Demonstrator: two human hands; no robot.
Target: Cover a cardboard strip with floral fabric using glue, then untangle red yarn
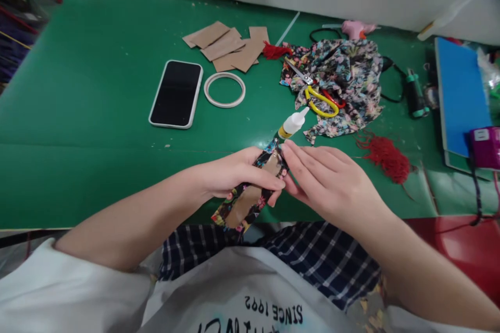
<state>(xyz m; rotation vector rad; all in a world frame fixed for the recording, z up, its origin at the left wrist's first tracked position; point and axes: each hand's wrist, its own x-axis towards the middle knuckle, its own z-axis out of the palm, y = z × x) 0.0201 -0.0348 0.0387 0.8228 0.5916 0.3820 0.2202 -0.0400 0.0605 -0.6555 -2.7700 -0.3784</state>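
A strip of brown cardboard with black floral fabric folded over its edges (245,207) slants across my hands above the table's front edge. My left hand (242,174) grips it around the middle, thumb lying across the bare cardboard. At the strip's far right edge, the fingers of my right hand (324,169) are closed together and pinch the fabric. A shiny wet-looking patch shows on the cardboard near those fingers. Just beyond the far end is a small glue bottle (292,124) with a white nozzle and yellow label; its lower part is hidden behind the strip.
On the green table (97,99) are a phone (176,93), a tape roll (208,94), cardboard pieces (222,43), floral fabric (347,67) with yellow-handled scissors (326,113) on it, red yarn (390,158), a pink glue gun (356,28) and a blue board (461,96).
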